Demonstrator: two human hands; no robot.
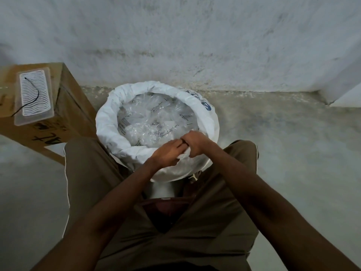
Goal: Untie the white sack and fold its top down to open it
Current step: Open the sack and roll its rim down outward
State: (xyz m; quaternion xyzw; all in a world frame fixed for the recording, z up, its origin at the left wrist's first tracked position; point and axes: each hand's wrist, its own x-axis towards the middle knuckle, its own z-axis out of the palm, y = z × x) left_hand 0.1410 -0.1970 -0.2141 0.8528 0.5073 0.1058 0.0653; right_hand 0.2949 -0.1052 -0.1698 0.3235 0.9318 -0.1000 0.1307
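Stands open on the floor between the knees: woven white plastic sack (109, 122), top rolled down into a thick rim, clear packets inside. At the near rim, left hand (168, 153) and right hand (195, 143) side by side, each grip pinching the bunched white edge.

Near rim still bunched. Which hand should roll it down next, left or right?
Probably the right hand: it already grips the bunched fold of the white sack at the near rim. The left hand sits beside it, fingers on the same fold, and could steady it.

Bare forearms, olive-brown trousers (109, 192) — thin white piping (67, 188) down the side seam.
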